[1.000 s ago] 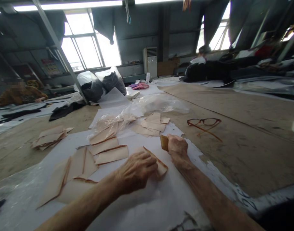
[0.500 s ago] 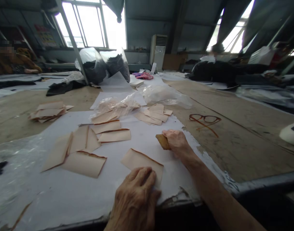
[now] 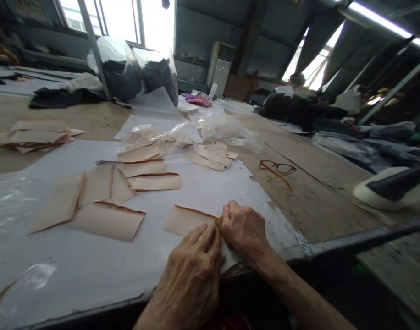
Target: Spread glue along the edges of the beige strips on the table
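While right hand (image 3: 244,229) grips brown slab (image 3: 220,225), beige piece (image 3: 184,220) extends beneath flat left hand (image 3: 193,270)

Grey wall (image 3: 192,25) with a bright left window (image 3: 157,27) and a right window (image 3: 320,64) flanked by dark curtains (image 3: 316,34). A slanting post (image 3: 93,46) crosses the left window; between the windows stands a pale cabinet (image 3: 221,72), apparently an air conditioner, though blurred. Overhead at right, a lit tube (image 3: 380,19); in the foreground, a brown table (image 3: 315,211).
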### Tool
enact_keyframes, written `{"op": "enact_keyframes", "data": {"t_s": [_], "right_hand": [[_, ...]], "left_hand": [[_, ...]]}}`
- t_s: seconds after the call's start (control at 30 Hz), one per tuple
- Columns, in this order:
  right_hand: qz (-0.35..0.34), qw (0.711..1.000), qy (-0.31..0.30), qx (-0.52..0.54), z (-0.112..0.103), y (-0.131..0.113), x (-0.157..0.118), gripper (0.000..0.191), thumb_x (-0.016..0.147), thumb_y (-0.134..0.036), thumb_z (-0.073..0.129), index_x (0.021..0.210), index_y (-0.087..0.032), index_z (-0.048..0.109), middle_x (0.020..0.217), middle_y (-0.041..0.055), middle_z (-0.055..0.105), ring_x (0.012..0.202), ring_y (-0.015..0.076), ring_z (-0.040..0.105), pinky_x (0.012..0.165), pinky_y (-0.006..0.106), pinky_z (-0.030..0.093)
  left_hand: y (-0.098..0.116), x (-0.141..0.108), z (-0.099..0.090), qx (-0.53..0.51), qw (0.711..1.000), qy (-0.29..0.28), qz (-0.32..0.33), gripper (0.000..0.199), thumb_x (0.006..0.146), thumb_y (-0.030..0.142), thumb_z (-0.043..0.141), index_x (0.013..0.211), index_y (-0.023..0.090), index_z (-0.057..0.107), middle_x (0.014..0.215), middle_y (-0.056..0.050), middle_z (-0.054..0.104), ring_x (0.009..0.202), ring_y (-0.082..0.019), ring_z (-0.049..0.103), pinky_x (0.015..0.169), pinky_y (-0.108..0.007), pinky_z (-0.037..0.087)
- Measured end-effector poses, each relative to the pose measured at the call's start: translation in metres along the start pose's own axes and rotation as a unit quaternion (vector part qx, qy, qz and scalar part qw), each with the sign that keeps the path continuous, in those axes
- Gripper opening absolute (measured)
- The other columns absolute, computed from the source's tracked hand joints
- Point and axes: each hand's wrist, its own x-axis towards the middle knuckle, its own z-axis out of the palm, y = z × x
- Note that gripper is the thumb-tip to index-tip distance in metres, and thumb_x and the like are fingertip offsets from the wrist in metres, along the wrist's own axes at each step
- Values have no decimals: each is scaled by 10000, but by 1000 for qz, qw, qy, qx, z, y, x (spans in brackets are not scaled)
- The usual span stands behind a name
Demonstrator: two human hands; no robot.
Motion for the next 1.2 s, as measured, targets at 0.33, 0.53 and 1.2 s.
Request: {"op": "enact_keyframes", "data": {"t_s": [0.33, 0.53, 1.2], "right_hand": [[13, 999, 29, -28, 4, -6, 15, 277, 827, -244, 318, 782, -155, 576, 645, 99, 628, 626, 206, 609, 531, 251, 379], [24, 998, 61, -24, 13, -11, 34, 278, 824, -253, 319, 776, -144, 570, 648, 107, 623, 624, 219, 611, 537, 262, 393], [-10, 998, 51, -39, 8, -13, 15, 236, 789, -204, 364, 754, -139, 589, 628, 114, 628, 626, 225, 620, 528, 267, 403]], "left_hand": [[-2, -3, 6, 66, 997, 31, 31, 443, 728, 130, 409, 1165, 84, 459, 1149, -129, 526, 1060, -251, 475, 934, -371, 415], [-2, -1, 7, 69, 996, 41, 32, 424, 715, 134, 420, 1129, 76, 495, 1117, -134, 550, 1032, -252, 500, 926, -376, 429], [2, 0, 5, 31, 999, 29, -15, 365, 719, 111, 438, 1072, 82, 526, 1074, -103, 556, 1014, -207, 475, 971, -350, 364]]}}
